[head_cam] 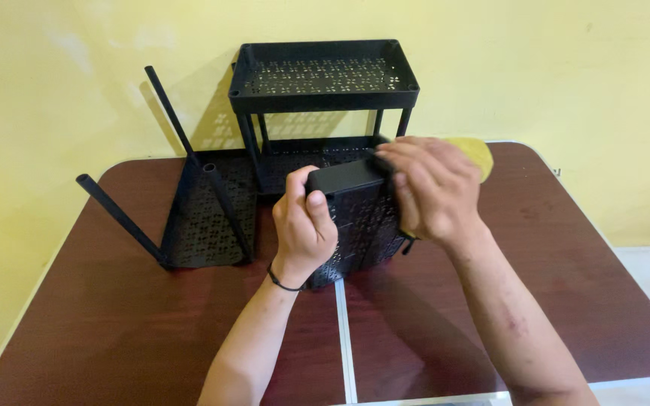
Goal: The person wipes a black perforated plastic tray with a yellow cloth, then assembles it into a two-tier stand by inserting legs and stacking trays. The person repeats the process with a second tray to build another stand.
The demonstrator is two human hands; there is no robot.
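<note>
My left hand (304, 224) grips the near left edge of a black perforated shelf tray (361, 218), which stands tilted on the brown table (129, 323). My right hand (430, 189) rests over the tray's top right edge and presses a yellow cloth (475, 154) against it. Only a corner of the cloth shows beyond my fingers. The tray's lower end touches the table near the centre seam.
A black two-tier rack (323, 83) stands at the table's back against the yellow wall. To the left lies another black perforated shelf (208, 214) on its side with its legs sticking up and outward. Tiled floor shows at the right.
</note>
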